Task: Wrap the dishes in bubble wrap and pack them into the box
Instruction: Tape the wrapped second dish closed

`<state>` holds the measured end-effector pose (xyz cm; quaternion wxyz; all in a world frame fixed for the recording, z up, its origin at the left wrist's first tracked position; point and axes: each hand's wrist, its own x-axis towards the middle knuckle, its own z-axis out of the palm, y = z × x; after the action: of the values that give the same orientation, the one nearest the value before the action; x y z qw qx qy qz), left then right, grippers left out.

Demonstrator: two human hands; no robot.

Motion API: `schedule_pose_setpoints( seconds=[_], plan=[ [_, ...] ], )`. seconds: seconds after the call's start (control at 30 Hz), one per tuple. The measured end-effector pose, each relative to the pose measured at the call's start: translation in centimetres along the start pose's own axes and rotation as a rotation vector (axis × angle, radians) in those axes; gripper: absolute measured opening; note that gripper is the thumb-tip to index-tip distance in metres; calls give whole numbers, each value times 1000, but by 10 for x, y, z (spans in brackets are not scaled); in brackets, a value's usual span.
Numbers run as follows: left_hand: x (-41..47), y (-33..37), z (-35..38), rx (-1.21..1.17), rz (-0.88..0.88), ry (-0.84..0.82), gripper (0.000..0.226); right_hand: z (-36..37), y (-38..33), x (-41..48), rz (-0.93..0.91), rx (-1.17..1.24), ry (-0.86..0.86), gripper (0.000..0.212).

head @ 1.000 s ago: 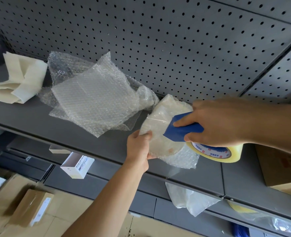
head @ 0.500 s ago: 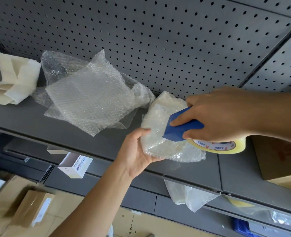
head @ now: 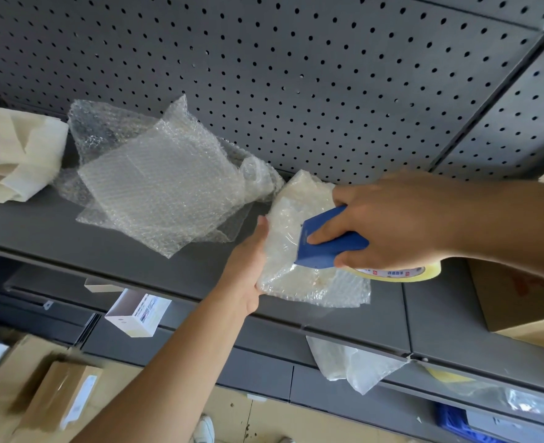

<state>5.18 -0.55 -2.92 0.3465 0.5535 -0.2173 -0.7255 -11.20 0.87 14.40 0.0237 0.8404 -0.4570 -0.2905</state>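
A dish wrapped in bubble wrap [head: 291, 263] lies on the grey shelf [head: 136, 260] near its front edge. My left hand [head: 248, 266] holds the bundle at its left edge, thumb on top. My right hand [head: 392, 225] grips a blue tape dispenser [head: 328, 247] with a yellowish tape roll [head: 398, 272] and presses its blade end onto the top of the bundle. A clear tape strip runs across the wrap there. Loose bubble wrap sheets [head: 158, 199] lie piled to the left. A cardboard box [head: 520, 302] stands at the right edge, partly out of frame.
Folded cream foam sheets [head: 18, 161] sit at the shelf's far left. A pegboard wall [head: 296, 75] backs the shelf. Below hang a small white box [head: 138, 311] and another bubble wrap piece [head: 350, 362]. Brown cartons [head: 56, 398] lie on the floor.
My right hand has drawn the dispenser a little to the left and down over the bundle. My left hand shifted from cupping under the bundle to holding its left edge.
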Motion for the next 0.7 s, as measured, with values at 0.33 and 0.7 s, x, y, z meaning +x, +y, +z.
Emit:
schedule_pose_setpoints(
  seconds=[0.33,0.7],
  plan=[
    [-2,3,3,-129,-30,149,43,3,0,0,-14,-33,12,38],
    [2,-9,-4,46,133,35,102,0,5,5,-5,30,30,39]
  ],
)
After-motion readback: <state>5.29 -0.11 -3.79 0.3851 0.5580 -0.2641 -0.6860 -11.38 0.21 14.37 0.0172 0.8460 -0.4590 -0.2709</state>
